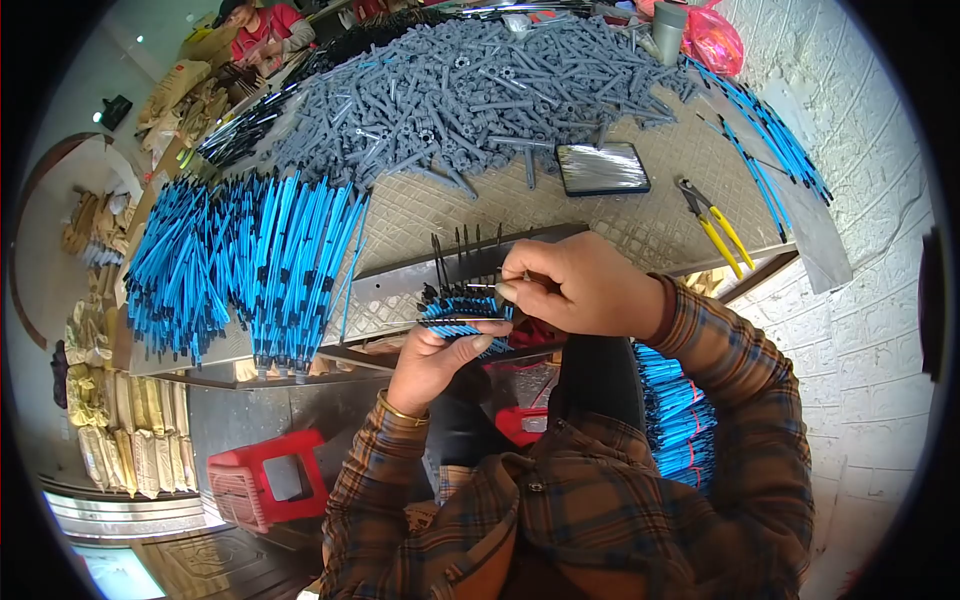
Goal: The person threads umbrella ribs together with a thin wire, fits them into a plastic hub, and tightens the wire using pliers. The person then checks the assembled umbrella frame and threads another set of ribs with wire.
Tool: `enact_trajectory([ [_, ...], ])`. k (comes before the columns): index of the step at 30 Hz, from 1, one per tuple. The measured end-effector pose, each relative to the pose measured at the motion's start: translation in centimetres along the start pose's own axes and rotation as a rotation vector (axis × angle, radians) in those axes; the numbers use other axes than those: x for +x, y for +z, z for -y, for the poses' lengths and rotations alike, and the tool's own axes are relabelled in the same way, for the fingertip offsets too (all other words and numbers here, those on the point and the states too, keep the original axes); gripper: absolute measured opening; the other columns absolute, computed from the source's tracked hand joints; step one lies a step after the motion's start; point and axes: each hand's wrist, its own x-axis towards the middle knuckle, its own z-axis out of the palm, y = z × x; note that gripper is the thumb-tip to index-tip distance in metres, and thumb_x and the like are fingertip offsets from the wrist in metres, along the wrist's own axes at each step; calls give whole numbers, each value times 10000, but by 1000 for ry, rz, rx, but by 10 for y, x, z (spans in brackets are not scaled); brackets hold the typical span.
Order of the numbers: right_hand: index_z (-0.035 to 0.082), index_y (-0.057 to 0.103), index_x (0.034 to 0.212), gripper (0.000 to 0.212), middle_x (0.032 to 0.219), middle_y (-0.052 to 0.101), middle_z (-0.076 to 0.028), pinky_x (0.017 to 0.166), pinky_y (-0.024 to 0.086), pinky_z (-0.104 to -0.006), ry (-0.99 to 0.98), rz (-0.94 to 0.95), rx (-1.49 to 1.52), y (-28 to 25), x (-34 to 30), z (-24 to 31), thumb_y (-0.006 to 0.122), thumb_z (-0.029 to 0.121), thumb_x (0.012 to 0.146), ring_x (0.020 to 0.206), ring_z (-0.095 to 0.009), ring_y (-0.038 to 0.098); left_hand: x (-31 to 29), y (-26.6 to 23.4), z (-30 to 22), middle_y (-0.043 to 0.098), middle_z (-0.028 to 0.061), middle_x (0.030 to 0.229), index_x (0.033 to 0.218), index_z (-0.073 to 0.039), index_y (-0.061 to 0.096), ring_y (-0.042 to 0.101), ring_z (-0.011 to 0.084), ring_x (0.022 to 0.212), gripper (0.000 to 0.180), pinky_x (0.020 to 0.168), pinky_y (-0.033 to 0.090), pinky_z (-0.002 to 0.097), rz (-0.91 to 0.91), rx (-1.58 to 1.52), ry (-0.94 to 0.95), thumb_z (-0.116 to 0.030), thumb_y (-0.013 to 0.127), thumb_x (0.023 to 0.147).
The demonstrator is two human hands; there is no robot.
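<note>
My left hand (432, 368) is closed around a bundle of thin blue rods with black fittings (462, 308), held at the table's near edge. Over the bundle's right end, my right hand (580, 286) has thumb and forefinger pinched together. A thin pale piece (482, 286) sticks out to the left of those fingertips; its kind is too small to make out. Several black stems (465, 245) stand up just behind the bundle. The palm side of my left hand is hidden, and so are the lower ends of the rods.
A big heap of grey plastic tubular parts (450, 100) covers the back of the table (420, 215). Blue rods (250, 260) are piled at left. A tray of silver pins (603, 168) and yellow-handled pliers (716, 228) lie right. A red stool (268, 478) stands below; a person (270, 40) sits far left.
</note>
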Motion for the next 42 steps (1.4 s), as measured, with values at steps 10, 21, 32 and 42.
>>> enact_trajectory([
  [10, 39, 616, 949, 142, 709, 623, -99, 544, 457, -297, -126, 2, 96, 1, 1, -10, 567, 118, 841, 588, -228, 602, -1, -2, 2, 664, 104, 987, 1007, -52, 634, 593, 115, 862, 170, 670, 459, 227, -5, -27, 4, -80, 590, 846],
  [21, 50, 616, 929, 125, 722, 628, -102, 547, 466, -333, -50, 14, -246, 1, -6, 7, 568, 117, 835, 627, -268, 615, -2, -4, 0, 645, 71, 1033, 1035, -20, 626, 569, 139, 975, 187, 864, 434, 278, 40, 4, -51, -43, 582, 855],
  [32, 41, 592, 1016, 191, 765, 628, -123, 593, 479, -304, 16, -49, 226, 27, -5, -9, 553, 137, 856, 661, -277, 621, -1, -5, 0, 654, 85, 1008, 1008, -17, 634, 574, 110, 894, 170, 746, 456, 240, 65, 50, -26, -51, 596, 845],
  [42, 72, 563, 1126, 271, 743, 627, -142, 568, 465, -327, -61, -11, 42, 26, -3, -8, 523, 152, 870, 646, -280, 630, -3, -8, 4, 648, 58, 1005, 1009, -13, 640, 563, 122, 950, 175, 849, 444, 268, 77, 29, -72, -2, 585, 843],
])
